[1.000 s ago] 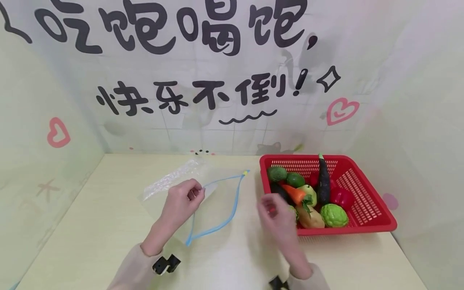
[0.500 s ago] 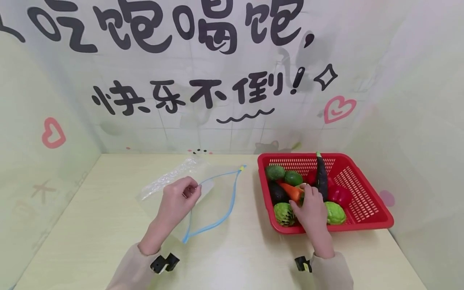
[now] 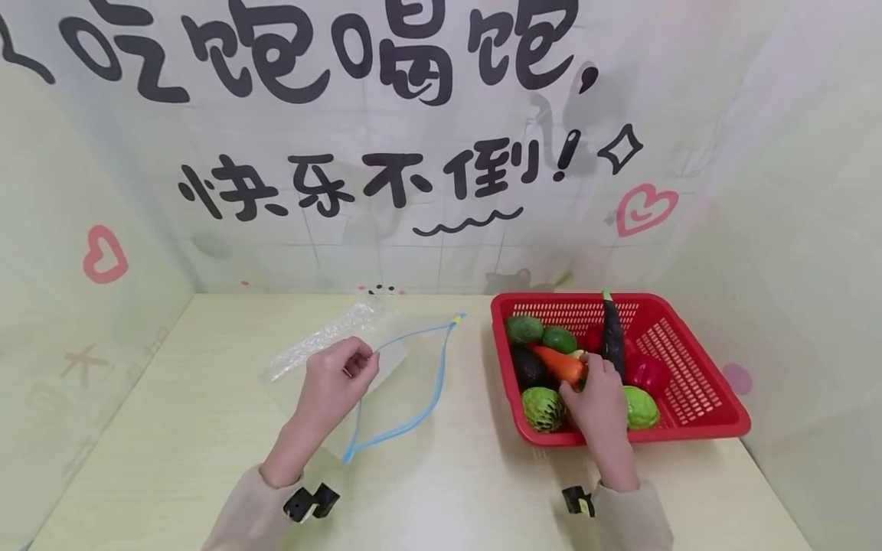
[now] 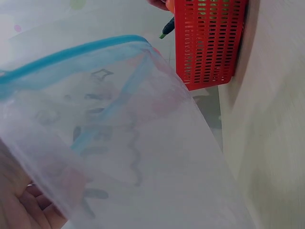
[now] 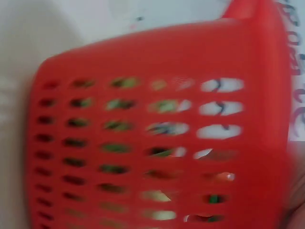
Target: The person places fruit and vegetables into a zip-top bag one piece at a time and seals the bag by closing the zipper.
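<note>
My left hand [image 3: 338,375] pinches the rim of a clear zip bag [image 3: 310,353], whose blue zipper edges [image 3: 413,421] stand apart in a wide loop. In the left wrist view the bag [image 4: 157,143] spreads in front of the fingers. Over the red basket [image 3: 664,435], my right hand [image 3: 601,398] has its fingers curled about the green-topped end of an orange carrot [image 3: 561,366]. The fingertips are partly hidden behind the hand. The right wrist view shows mostly the basket's slotted wall [image 5: 138,138].
Around the carrot lie a bumpy green fruit [image 3: 542,408], a dark avocado [image 3: 529,367], greener oval fruits [image 3: 525,329], a long dark eggplant [image 3: 612,337], a red bell pepper [image 3: 648,373] and a lumpy light-green fruit [image 3: 641,407]. A printed wall stands behind the table [image 3: 172,428].
My right hand has moved right from the basket's left rim into the basket and come to the carrot, which has shifted slightly. The left hand keeps its hold on the bag.
</note>
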The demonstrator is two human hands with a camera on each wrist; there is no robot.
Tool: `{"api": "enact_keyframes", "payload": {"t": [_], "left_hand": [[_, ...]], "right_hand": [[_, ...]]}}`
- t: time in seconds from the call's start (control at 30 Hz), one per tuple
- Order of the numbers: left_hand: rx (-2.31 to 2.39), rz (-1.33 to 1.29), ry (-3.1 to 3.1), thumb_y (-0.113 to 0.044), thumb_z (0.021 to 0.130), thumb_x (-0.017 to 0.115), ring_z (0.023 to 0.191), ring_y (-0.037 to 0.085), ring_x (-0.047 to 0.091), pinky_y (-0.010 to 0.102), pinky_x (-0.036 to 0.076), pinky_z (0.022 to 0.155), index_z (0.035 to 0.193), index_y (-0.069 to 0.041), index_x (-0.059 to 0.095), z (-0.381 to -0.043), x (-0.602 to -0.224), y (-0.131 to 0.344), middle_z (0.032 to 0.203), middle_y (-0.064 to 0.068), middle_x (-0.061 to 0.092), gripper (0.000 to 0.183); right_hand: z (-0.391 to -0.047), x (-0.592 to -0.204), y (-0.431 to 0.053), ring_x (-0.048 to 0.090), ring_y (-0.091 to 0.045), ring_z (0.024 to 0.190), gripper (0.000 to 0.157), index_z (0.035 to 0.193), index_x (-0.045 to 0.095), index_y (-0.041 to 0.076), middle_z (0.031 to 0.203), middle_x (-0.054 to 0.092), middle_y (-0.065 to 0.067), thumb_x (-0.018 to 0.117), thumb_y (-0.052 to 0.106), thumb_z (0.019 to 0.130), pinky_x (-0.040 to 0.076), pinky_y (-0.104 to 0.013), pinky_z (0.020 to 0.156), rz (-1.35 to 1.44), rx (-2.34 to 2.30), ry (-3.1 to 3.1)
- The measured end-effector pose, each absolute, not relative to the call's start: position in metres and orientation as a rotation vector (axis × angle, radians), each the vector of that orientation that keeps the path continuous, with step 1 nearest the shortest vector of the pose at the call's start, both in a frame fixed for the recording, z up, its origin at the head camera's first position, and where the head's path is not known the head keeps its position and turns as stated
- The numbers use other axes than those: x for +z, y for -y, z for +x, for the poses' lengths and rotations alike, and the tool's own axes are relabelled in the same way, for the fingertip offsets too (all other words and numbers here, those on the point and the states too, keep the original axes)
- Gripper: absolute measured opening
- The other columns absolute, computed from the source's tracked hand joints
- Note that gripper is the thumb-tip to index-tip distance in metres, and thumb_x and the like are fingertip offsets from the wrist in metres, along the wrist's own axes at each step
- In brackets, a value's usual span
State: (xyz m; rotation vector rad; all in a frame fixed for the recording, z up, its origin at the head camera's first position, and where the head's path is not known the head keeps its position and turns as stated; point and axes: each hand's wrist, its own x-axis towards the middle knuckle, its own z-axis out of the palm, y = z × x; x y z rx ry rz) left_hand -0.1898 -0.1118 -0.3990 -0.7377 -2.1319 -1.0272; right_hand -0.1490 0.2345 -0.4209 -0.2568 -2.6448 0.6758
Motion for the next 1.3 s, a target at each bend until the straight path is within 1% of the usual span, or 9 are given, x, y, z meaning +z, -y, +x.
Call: {"api": "enact_keyframes", "payload": {"t": [0.1,0.33,0.43,0.5,0.63,0.73,0.87,1.1,1.3], "left_hand": [[-1.027,-0.734,2.132,0.013,0.070,0.067,0.049,0.004,0.051,0.013,0.045,0.046,0.067,-0.004,0.059,-0.189,-0.399,0.112,0.059,0.000,0.056,0.018],[-1.027,-0.724,2.129,0.012,0.070,0.067,0.049,0.004,0.051,0.014,0.045,0.046,0.068,-0.004,0.059,-0.189,-0.399,0.112,0.059,-0.001,0.056,0.018],[-1.027,-0.718,2.119,0.012,0.070,0.067,0.049,0.005,0.052,0.014,0.045,0.046,0.068,-0.003,0.059,-0.190,-0.400,0.113,0.059,0.000,0.056,0.017],[-1.024,-0.714,2.114,0.012,0.070,0.067,0.049,0.005,0.052,0.014,0.045,0.046,0.068,-0.003,0.059,-0.190,-0.401,0.113,0.059,0.001,0.056,0.017],[-1.012,-0.706,2.101,0.012,0.070,0.068,0.049,0.006,0.052,0.014,0.045,0.046,0.068,-0.002,0.059,-0.190,-0.401,0.113,0.059,0.002,0.056,0.016],[-1.006,-0.709,2.106,0.011,0.071,0.069,0.049,0.007,0.052,0.015,0.046,0.046,0.069,-0.001,0.059,-0.189,-0.401,0.111,0.060,0.003,0.057,0.015],[-0.993,-0.710,2.131,0.010,0.071,0.070,0.050,0.008,0.052,0.016,0.047,0.047,0.070,-0.001,0.061,-0.187,-0.401,0.107,0.062,0.003,0.057,0.014],[-0.957,-0.723,2.122,0.009,0.071,0.070,0.051,0.011,0.052,0.019,0.048,0.046,0.072,0.001,0.061,-0.182,-0.402,0.101,0.063,0.005,0.057,0.012],[-0.919,-0.751,2.091,0.006,0.072,0.070,0.050,0.011,0.052,0.017,0.047,0.046,0.073,0.001,0.061,-0.179,-0.403,0.094,0.063,0.005,0.057,0.010]], "right_hand": [[-0.137,-0.408,-0.228,0.053,-0.040,0.087,0.044,0.112,0.053,-0.007,0.101,0.055,-0.028,0.072,0.006,0.075,0.050,-0.054,0.071,-0.247,0.701,2.589],[-0.108,-0.374,-0.208,0.055,-0.034,0.090,0.048,0.115,0.053,-0.005,0.105,0.058,-0.022,0.074,0.002,0.073,0.052,-0.051,0.076,-0.170,0.801,2.519],[-0.095,-0.365,-0.197,0.058,-0.030,0.089,0.050,0.114,0.056,-0.003,0.104,0.061,-0.018,0.077,-0.001,0.069,0.054,-0.049,0.075,-0.068,0.830,2.449],[-0.088,-0.362,-0.189,0.060,-0.025,0.087,0.051,0.112,0.058,-0.001,0.102,0.063,-0.014,0.079,-0.003,0.065,0.055,-0.044,0.072,0.017,0.849,2.408],[-0.084,-0.364,-0.167,0.061,-0.015,0.088,0.053,0.108,0.061,0.002,0.100,0.065,-0.007,0.082,-0.005,0.060,0.055,-0.037,0.073,0.210,0.890,2.372],[-0.088,-0.369,-0.147,0.060,-0.012,0.090,0.052,0.108,0.061,0.004,0.100,0.065,-0.005,0.081,-0.003,0.060,0.054,-0.034,0.076,0.301,0.935,2.405],[-0.100,-0.378,-0.120,0.057,-0.011,0.085,0.047,0.108,0.060,0.004,0.100,0.063,-0.004,0.078,0.001,0.064,0.054,-0.029,0.073,0.384,0.998,2.468],[-0.130,-0.397,-0.077,0.053,-0.015,0.080,0.039,0.108,0.059,0.004,0.097,0.061,-0.007,0.075,0.009,0.073,0.052,-0.025,0.070,0.475,1.020,2.583],[-0.156,-0.418,-0.050,0.054,-0.018,0.078,0.034,0.104,0.060,0.001,0.093,0.060,-0.009,0.075,0.007,0.075,0.051,-0.022,0.067,0.524,1.007,2.563]]}}
